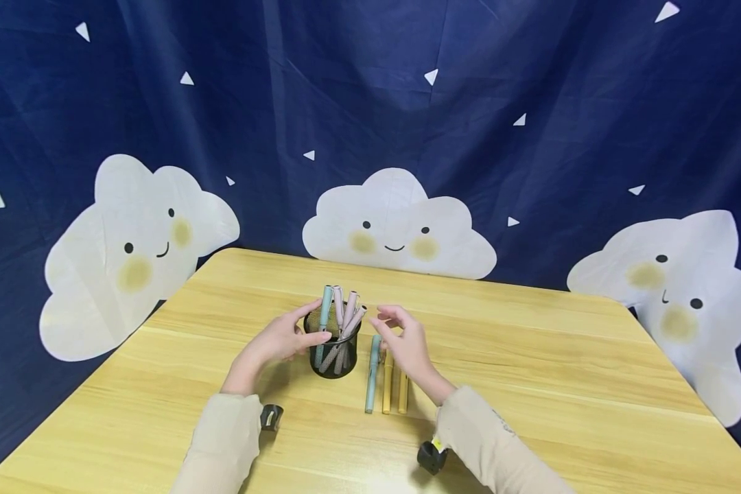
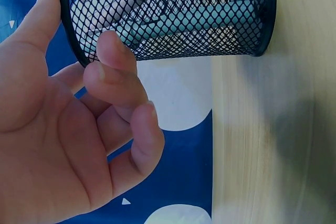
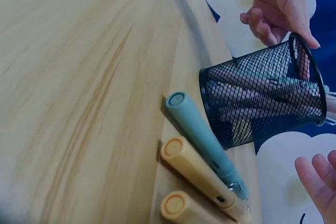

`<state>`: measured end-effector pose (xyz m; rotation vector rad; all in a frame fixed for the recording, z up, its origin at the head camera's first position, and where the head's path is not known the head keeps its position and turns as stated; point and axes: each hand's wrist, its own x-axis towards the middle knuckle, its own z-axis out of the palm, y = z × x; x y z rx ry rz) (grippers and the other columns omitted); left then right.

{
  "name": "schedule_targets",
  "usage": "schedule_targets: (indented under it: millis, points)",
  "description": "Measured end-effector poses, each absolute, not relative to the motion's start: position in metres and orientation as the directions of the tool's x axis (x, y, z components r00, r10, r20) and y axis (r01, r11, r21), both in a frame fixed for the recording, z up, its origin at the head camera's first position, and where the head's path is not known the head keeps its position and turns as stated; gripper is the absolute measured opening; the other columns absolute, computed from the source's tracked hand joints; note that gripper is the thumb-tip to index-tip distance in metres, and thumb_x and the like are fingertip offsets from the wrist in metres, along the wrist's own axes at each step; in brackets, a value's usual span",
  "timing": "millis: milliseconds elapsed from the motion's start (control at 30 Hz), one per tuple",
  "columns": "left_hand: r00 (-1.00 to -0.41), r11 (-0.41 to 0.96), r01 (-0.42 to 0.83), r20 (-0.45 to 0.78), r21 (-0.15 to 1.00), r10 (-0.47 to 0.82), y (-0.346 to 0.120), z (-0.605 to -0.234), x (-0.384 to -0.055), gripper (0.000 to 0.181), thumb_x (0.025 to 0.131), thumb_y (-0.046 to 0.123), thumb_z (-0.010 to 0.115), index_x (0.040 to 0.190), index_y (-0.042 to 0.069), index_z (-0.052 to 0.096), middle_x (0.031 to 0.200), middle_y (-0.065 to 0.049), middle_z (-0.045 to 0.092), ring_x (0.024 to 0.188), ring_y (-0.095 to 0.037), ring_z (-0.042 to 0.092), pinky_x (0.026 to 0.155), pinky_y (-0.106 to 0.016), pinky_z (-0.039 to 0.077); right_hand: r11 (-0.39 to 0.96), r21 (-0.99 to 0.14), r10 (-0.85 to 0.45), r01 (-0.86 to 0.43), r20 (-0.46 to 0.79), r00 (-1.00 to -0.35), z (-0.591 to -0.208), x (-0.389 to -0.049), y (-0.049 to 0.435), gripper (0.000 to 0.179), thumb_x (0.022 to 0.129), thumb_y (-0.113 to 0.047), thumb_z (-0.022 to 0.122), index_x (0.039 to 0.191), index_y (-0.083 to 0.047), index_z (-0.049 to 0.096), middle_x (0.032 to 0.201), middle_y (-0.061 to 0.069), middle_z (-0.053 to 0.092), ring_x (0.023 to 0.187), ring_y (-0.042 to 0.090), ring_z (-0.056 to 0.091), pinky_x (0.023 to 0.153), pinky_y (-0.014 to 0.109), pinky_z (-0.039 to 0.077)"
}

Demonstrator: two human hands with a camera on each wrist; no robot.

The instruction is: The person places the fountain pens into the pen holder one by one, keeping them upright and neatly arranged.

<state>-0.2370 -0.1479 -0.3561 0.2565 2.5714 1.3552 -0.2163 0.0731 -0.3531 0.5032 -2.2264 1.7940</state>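
A black mesh pen holder [image 1: 339,351] stands upright on the table with several pens in it: a teal pen [image 1: 326,307] and some pale lilac pens [image 1: 350,308]. My left hand [image 1: 280,335] grips its rim from the left, thumb at the near side and a finger at the far side. Just right of the holder, my right hand [image 1: 405,345] hovers with loosely bent fingers, holding nothing. Below it a teal pen [image 1: 372,377] and two yellow pens [image 1: 387,384] lie side by side, their far ends partly hidden by that hand.
The wooden table [image 1: 519,412] reaches back to a dark blue curtain [image 1: 370,89] printed with smiling clouds and white triangles. A black wrist device [image 1: 271,417] shows at the left sleeve, and another black device [image 1: 431,457] at the right one.
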Motion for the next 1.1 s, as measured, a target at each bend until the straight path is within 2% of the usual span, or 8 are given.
schedule_targets:
  millis: [267,567,900,1100]
  points:
    - [-0.958,0.563,0.042,-0.126,0.826,0.257,-0.148,-0.355,-0.237,0.078,0.077,0.04,0.068,0.142,0.025,0.028,0.055,-0.004,0.046,0.045,-0.013,0.038,0.044,-0.025,0.035,0.21,-0.9,-0.09,-0.382,0.371,-0.924,-0.359,-0.216,0.083,0.026,0.085,-0.001,0.058,0.107,0.012,0.055,0.097,0.025,0.055,0.085,0.036,0.052,0.052,0.026,0.051]
    - [-0.961,0.561,0.037,-0.125,0.827,0.248,-0.147,-0.356,-0.238,0.076,0.078,0.038,0.068,0.141,0.026,0.028,0.057,-0.007,0.048,0.045,-0.014,0.039,0.044,-0.026,0.036,0.21,-0.911,-0.076,-0.356,0.348,-0.935,-0.365,-0.219,0.095,0.028,0.084,0.001,0.058,0.109,0.013,0.053,0.099,0.029,0.054,0.085,0.039,0.052,0.058,0.046,0.05]
    - [-0.961,0.561,0.04,-0.123,0.827,0.249,-0.147,-0.355,-0.238,0.074,0.08,0.035,0.067,0.142,0.025,0.027,0.057,-0.007,0.048,0.045,-0.014,0.039,0.044,-0.026,0.035,0.228,-0.915,-0.061,-0.332,0.327,-0.943,-0.368,-0.217,0.106,0.027,0.084,0.003,0.057,0.109,0.013,0.052,0.1,0.029,0.053,0.083,0.039,0.053,0.058,0.047,0.049]
    - [-0.959,0.548,0.044,-0.119,0.835,0.258,-0.148,-0.355,-0.237,0.077,0.077,0.039,0.068,0.142,0.024,0.028,0.055,-0.004,0.046,0.045,-0.013,0.038,0.043,-0.025,0.034,0.233,-0.917,-0.065,-0.325,0.318,-0.946,-0.37,-0.217,0.111,0.028,0.084,0.003,0.056,0.109,0.014,0.052,0.1,0.029,0.054,0.083,0.045,0.052,0.057,0.047,0.048]
